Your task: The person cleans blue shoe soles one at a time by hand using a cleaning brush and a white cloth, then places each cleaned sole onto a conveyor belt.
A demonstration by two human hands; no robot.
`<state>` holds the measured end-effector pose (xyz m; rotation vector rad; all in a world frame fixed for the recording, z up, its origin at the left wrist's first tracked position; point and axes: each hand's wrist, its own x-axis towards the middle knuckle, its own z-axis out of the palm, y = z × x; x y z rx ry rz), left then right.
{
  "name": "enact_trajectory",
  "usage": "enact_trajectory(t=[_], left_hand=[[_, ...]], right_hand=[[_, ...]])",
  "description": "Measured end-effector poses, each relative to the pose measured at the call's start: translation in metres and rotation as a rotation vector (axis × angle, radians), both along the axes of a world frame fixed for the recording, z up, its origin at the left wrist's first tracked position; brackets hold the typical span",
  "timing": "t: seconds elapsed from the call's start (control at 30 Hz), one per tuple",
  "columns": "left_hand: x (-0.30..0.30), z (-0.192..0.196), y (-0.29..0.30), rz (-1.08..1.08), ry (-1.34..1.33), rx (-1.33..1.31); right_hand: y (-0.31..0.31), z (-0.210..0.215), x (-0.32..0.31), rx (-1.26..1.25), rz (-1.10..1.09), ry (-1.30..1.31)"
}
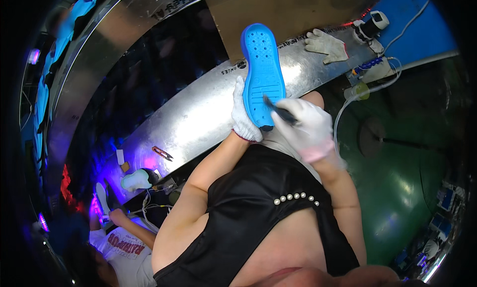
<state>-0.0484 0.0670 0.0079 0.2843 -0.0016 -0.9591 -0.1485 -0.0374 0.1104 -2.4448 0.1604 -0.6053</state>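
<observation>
A bright blue shoe sole point(263, 71) is held up lengthwise before me, its inner side with ribs and small holes facing me. My left hand point(240, 115), in a white knit glove, grips its left edge near the lower end. In my white-gloved right hand point(309, 128), blurred by motion, is a small black brush point(284, 116). Its dark tip meets the ribbed lower half of the sole. Something black shows at the sole's bottom end, partly hidden between the hands.
A long shiny metal bench point(191, 100) runs beneath the sole. On it lie thread snips point(162, 153), an off-white glove point(326, 46) and a pale sole point(135, 179). Cardboard point(268, 8) stands behind. A pale hose point(339, 113) hangs at right. A co-worker point(124, 247) is at lower left.
</observation>
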Motion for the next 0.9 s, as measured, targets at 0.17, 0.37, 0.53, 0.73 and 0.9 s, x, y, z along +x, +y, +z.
enact_trajectory(t=[0.17,0.37,0.53,0.73,0.9], left_hand=[[-0.019,0.028,-0.002,0.002,-0.047,-0.175],[-0.015,0.036,-0.002,-0.013,-0.318,-0.060],[0.003,0.035,0.003,-0.235,-0.040,-0.380],[0.015,0.049,0.006,-0.155,-0.120,-0.169],[0.035,0.055,0.014,-0.378,-0.069,-0.214]], right_hand=[[-0.006,0.008,0.012,-0.224,0.171,-0.387],[-0.011,0.013,0.007,0.337,-0.074,-0.302],[0.023,0.016,-0.025,-0.223,0.330,-0.276],[0.005,0.002,-0.014,-0.004,0.174,-0.429],[0.016,0.023,-0.021,0.812,0.119,-0.057]])
